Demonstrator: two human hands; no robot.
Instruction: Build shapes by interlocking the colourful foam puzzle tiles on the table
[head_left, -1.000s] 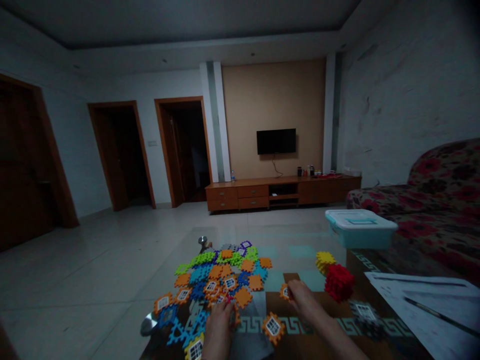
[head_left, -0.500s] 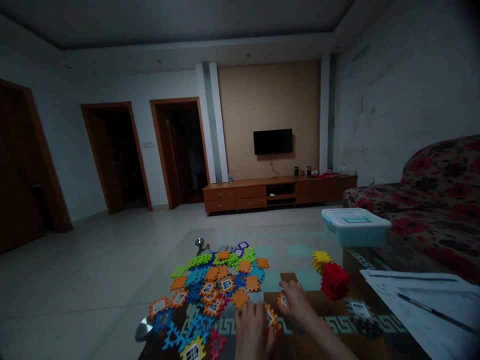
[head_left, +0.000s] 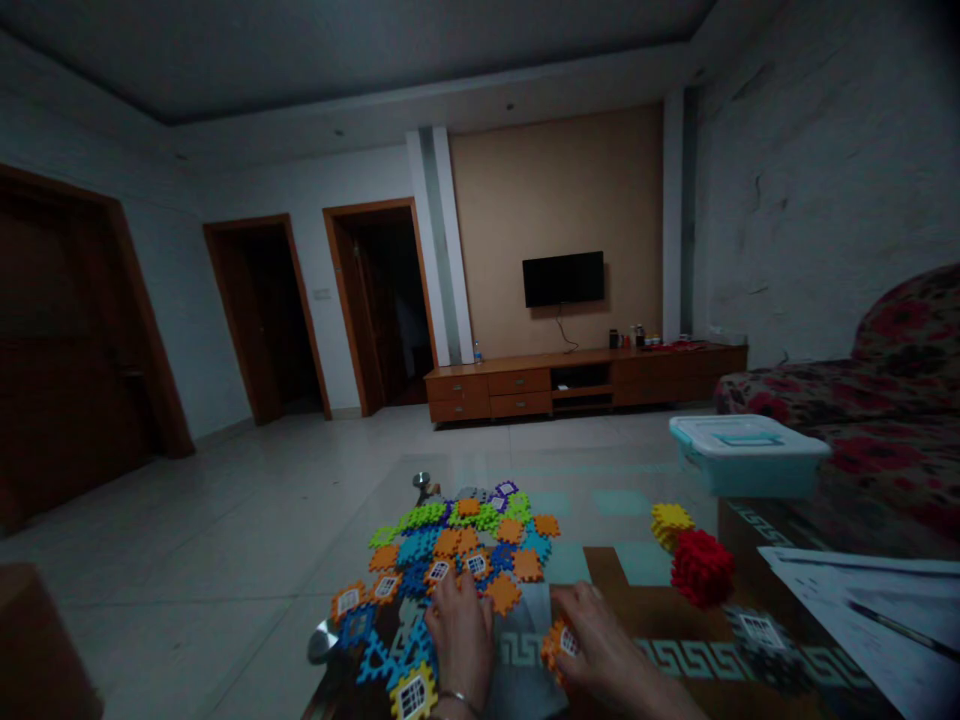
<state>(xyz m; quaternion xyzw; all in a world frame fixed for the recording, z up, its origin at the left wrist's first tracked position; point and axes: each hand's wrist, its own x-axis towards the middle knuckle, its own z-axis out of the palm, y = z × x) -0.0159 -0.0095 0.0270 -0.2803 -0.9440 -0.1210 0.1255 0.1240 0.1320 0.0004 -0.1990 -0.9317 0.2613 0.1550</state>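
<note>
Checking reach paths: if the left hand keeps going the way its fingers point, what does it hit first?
The left hand points away from the person, into the pile of puzzle tiles. First in line look to be the orange tiles with white window prints right at its fingertips; dim light makes contact unclear.

I see matt plastic puzzle tiles (head_left: 457,545) with toothed edges lying on a glossy glass tabletop (head_left: 592,500). The red cube (head_left: 701,567) looks like the same dull plastic. The storage box (head_left: 746,455) is smooth plastic, the papers (head_left: 862,600) flat matt, the sofa (head_left: 885,400) flowered cloth, the floor (head_left: 225,520) shiny tile
</note>
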